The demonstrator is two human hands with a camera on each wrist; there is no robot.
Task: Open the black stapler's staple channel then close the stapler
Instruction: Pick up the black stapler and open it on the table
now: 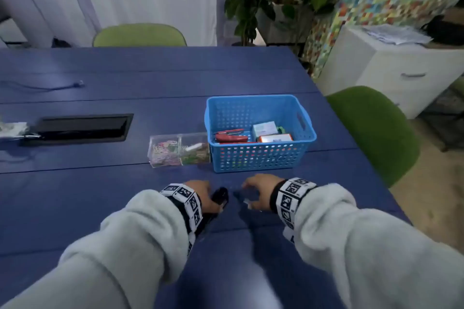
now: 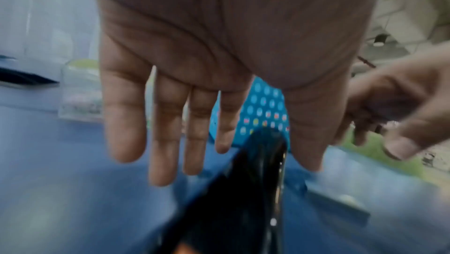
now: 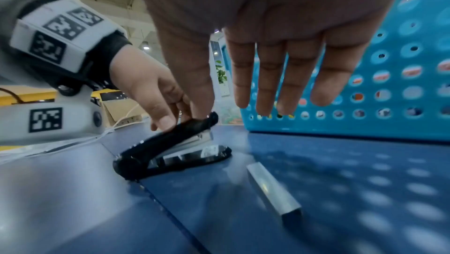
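The black stapler (image 1: 221, 198) (image 3: 170, 148) (image 2: 243, 190) sits on the blue table (image 1: 100, 203), its black top arm angled up from the base with the metal staple channel showing under it. My left hand (image 1: 204, 192) (image 2: 168, 142) (image 3: 146, 88) is over the stapler with its fingers straight; the fingertips touch the top arm. My right hand (image 1: 259, 190) (image 3: 280, 65) (image 2: 394, 112) hovers just right of the stapler, fingers straight and holding nothing. A loose strip of staples (image 3: 272, 189) (image 1: 247, 204) lies on the table under the right hand.
A blue perforated basket (image 1: 258, 99) (image 3: 401, 56) stands just beyond the hands, holding a red stapler (image 1: 231, 137) and small boxes. A clear box of paper clips (image 1: 179, 149) sits to its left. A black cable hatch (image 1: 80, 128) is at far left. Green chairs (image 1: 371, 133) flank the table.
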